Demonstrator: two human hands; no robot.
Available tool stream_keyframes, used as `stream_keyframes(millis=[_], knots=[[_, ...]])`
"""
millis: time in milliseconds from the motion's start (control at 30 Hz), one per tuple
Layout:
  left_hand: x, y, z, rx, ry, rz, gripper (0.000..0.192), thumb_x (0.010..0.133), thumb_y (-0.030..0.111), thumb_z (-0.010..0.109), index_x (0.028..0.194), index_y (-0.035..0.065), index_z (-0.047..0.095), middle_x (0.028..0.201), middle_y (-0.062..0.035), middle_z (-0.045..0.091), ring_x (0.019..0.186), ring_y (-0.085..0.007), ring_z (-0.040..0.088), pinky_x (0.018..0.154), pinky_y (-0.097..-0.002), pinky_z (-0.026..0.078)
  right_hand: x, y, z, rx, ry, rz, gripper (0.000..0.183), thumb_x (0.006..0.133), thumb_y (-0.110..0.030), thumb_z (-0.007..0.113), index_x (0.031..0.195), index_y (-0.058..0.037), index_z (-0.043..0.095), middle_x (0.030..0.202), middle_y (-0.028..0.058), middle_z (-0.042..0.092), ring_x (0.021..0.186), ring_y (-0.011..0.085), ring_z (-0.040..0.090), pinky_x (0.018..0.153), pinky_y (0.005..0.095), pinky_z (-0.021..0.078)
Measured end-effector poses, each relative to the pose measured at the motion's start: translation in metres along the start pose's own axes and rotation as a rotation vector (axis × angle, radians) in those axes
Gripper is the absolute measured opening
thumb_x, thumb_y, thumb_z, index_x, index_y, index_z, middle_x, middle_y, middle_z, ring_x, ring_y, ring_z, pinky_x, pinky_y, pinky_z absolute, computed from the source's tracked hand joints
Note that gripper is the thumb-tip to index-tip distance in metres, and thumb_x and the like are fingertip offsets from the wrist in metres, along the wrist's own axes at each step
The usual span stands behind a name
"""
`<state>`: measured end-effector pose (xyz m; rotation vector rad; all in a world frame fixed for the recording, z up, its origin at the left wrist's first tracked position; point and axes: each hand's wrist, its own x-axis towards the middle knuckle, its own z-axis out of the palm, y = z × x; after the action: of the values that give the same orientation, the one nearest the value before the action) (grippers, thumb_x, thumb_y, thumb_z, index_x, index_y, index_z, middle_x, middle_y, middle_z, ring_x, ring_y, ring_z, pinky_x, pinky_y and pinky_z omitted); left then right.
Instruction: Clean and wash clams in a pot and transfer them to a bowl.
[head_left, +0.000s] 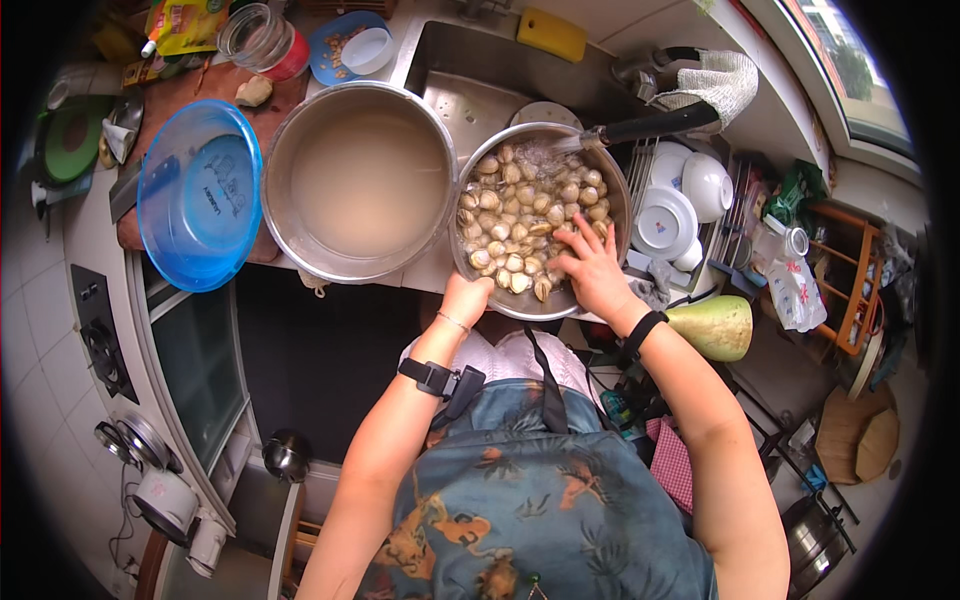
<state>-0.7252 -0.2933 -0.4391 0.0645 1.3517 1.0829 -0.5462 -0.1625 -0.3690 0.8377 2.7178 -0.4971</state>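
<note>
A round metal basin (616, 225) full of clams (517, 217) stands at the sink's front edge, with water running into it. My left hand (466, 297) grips the basin's near-left rim. Fingers spread, my right hand (596, 274) reaches over the near-right rim and touches the clams; nothing is seen held in it. From the upper right, a black faucet hose (660, 124) sends its stream onto the far side of the clams. Left of the basin, close against it, is a large metal pot (360, 274) of cloudy tan water (367, 180).
A blue plastic basin (199, 195) rests on a brown cutting board (172, 82) beside a cleaver (126, 191). Behind lies the steel sink (465, 105). White dishes (664, 217) fill a rack at right, near a cut green gourd (712, 328). A yellow sponge (551, 34) sits behind the sink.
</note>
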Motion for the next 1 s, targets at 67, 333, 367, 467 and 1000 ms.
stream_keyframes(millis=[67,333,367,467,1000], knots=[[-0.003,0.005,0.004,0.015,0.013,-0.009,0.039,0.07,-0.002,0.051,0.109,-0.0056,0.055,0.094,-0.0109,0.062,0.078,-0.0217,0.064,0.063,-0.0315,0.055,0.014,0.007,0.0,0.124,0.102,0.144,0.038,0.072,-0.001,0.059,0.107,-0.0158,0.058,0.129,0.0055,0.045,0.131,0.0325,0.032,0.103,0.0599,0.0236],[0.006,0.001,0.002,0.041,-0.014,-0.02,0.039,0.071,-0.002,0.05,0.11,-0.002,0.055,0.094,-0.0088,0.061,0.079,-0.0199,0.063,0.064,-0.0315,0.054,0.092,-0.065,-0.015,0.286,0.007,0.371,0.076,0.073,-0.028,0.069,0.14,-0.0218,0.034,0.147,0.0159,0.024,0.127,0.0511,0.026,0.106,0.0557,0.0276],[0.005,0.002,0.004,0.011,-0.022,-0.006,0.04,0.071,-0.002,0.05,0.111,-0.0012,0.054,0.095,-0.0084,0.061,0.08,-0.0194,0.062,0.065,-0.0312,0.054,0.086,-0.065,-0.001,0.271,0.049,0.279,0.074,0.073,-0.025,0.069,0.139,-0.0239,0.036,0.145,0.014,0.028,0.126,0.0476,0.03,0.104,0.0568,0.0292],[0.007,-0.006,0.001,-0.089,-0.054,-0.026,0.047,0.077,-0.001,0.053,0.124,-0.0002,0.051,0.12,-0.009,0.057,0.108,-0.0181,0.055,0.09,-0.0284,0.045,0.06,-0.069,0.01,0.317,-0.033,0.105,0.065,0.074,-0.02,0.068,0.134,-0.0245,0.044,0.143,0.0109,0.032,0.125,0.0417,0.034,0.1,0.0617,0.0291],[-0.006,0.011,0.002,-0.015,0.018,-0.146,0.037,0.076,-0.002,0.054,0.112,-0.0028,0.056,0.099,-0.0046,0.061,0.084,-0.0148,0.059,0.07,-0.0274,0.049,0.088,-0.019,-0.017,0.413,0.138,0.479,0.088,0.067,-0.02,0.076,0.141,-0.0223,0.03,0.147,0.0274,0.014,0.127,0.0472,0.034,0.104,0.0456,0.0352]])
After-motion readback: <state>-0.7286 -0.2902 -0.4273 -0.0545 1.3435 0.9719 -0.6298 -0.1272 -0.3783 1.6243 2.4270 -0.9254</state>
